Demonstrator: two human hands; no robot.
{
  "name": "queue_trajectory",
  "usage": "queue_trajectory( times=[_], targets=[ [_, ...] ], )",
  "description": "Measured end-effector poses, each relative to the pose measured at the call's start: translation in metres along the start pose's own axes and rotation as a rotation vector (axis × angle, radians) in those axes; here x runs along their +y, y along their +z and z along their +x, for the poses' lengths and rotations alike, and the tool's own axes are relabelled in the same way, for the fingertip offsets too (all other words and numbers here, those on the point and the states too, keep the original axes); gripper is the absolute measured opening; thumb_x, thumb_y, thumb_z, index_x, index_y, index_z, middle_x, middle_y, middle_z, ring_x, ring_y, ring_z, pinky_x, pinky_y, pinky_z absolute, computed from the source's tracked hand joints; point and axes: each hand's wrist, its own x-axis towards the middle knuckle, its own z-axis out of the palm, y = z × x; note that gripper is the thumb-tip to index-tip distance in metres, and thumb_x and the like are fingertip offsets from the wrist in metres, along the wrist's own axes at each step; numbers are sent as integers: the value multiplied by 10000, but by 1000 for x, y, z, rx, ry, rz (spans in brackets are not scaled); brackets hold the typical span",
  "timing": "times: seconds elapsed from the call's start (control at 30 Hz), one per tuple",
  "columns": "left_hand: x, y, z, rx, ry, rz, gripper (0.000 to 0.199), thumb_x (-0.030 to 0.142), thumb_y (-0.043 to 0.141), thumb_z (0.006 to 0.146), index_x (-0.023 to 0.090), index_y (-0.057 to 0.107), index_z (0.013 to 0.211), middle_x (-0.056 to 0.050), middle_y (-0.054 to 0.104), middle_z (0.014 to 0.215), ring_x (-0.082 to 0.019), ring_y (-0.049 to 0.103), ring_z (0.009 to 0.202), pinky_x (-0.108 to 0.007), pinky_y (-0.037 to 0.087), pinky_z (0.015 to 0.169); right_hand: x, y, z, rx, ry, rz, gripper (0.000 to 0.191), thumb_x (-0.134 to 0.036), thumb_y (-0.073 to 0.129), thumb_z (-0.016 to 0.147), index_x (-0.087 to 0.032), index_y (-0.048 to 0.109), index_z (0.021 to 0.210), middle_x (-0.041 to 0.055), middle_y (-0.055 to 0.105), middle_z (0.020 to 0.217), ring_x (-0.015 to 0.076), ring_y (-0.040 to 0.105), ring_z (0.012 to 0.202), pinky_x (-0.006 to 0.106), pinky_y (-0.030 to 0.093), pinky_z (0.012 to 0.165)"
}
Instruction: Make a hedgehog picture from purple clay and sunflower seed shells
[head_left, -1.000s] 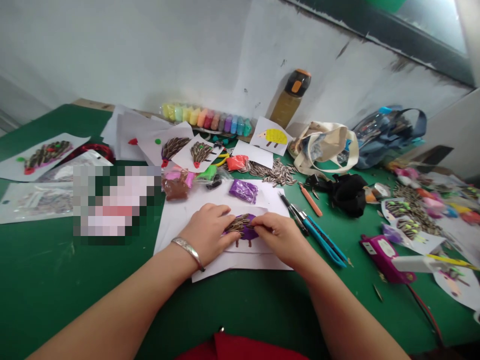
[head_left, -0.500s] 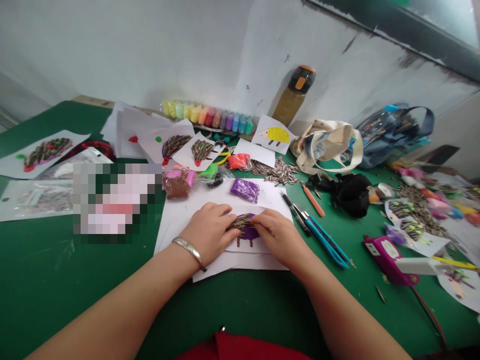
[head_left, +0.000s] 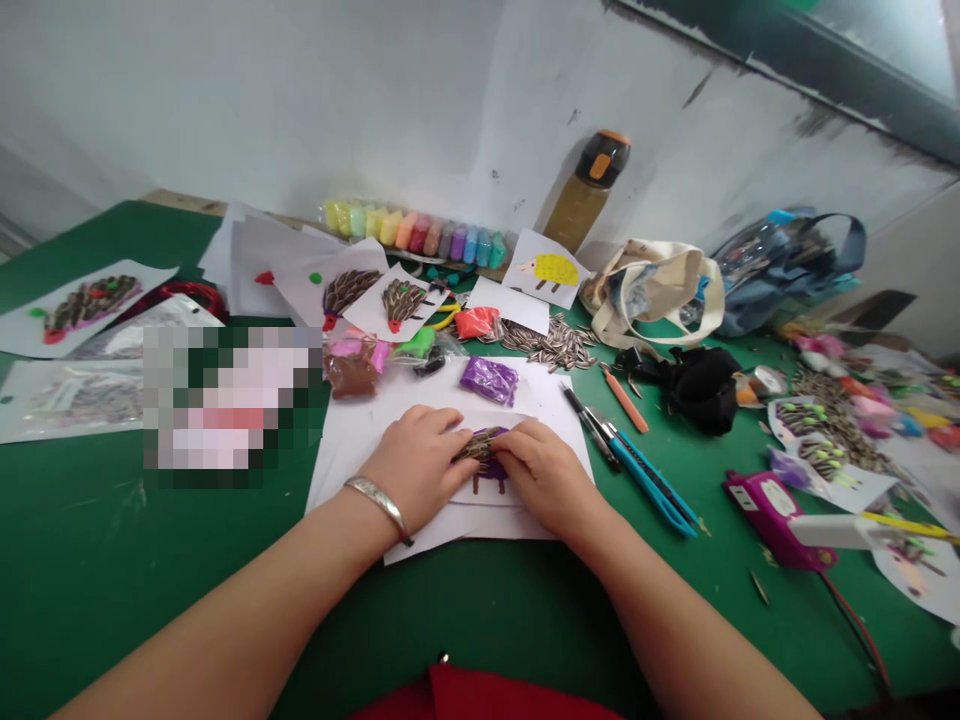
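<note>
In front of me a paper hedgehog picture [head_left: 480,497] lies on white sheets, its body purple clay [head_left: 493,470] with brown legs, partly covered by rows of sunflower seeds [head_left: 477,448]. My left hand [head_left: 421,462], with a silver bangle at the wrist, rests on the paper, fingers apart, fingertips and thumb against the left end of the seeds. My right hand [head_left: 544,468] is pinched at the right end of the seed rows, its fingertips on a seed there and hiding part of the clay. A bag of purple clay [head_left: 489,381] lies just beyond.
Loose seeds [head_left: 562,345] are heaped behind. Right of the paper are a craft knife and pens [head_left: 592,428], blue tweezers [head_left: 656,485] and a magenta glue-gun-like device [head_left: 780,520]. Bagged brown clay [head_left: 352,372] is at left. A bottle [head_left: 589,190] stands by the wall.
My right hand has moved a little left, its fingertips now closer over the seeds and covering more of the purple clay. My left hand stays in place.
</note>
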Motion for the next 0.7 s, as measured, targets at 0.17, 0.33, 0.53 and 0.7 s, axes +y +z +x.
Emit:
queue_trajectory(
  times=[0.17, 0.33, 0.53, 0.7],
  targets=[
    [0, 0, -1, 11, 12, -8, 264, 341, 554, 905, 183, 705, 1054, -110, 629, 1164, -280, 558, 1027, -458, 447, 946, 2, -10, -3, 43, 69, -31, 130, -191, 547, 902, -193, 665, 847, 49, 608, 823, 193, 558, 835, 310, 440, 764],
    [-1, 1, -1, 35, 11, -13, 252, 336, 566, 896, 186, 711, 1038, -112, 629, 1166, -285, 558, 1039, -461, 446, 948, 4, -8, -2, -8, 56, -63, 167, -174, 536, 895, -191, 678, 810, 47, 605, 786, 186, 556, 804, 302, 439, 746],
    [0, 1, 0, 26, 16, 10, 269, 346, 556, 900, 182, 706, 1052, -111, 631, 1173, -286, 551, 1038, -459, 437, 955, 0, -4, -1, -20, 16, -129, 206, -174, 508, 910, -181, 671, 784, 50, 589, 779, 183, 539, 789, 296, 421, 726],
    [0, 0, 0, 4, 5, 8, 280, 346, 547, 904, 177, 705, 1061, -118, 622, 1199, -296, 546, 1058, -466, 436, 958, -2, -6, 0, -29, 7, -129, 218, -159, 515, 901, -178, 655, 735, 45, 587, 764, 175, 538, 775, 287, 410, 716]
  ],
)
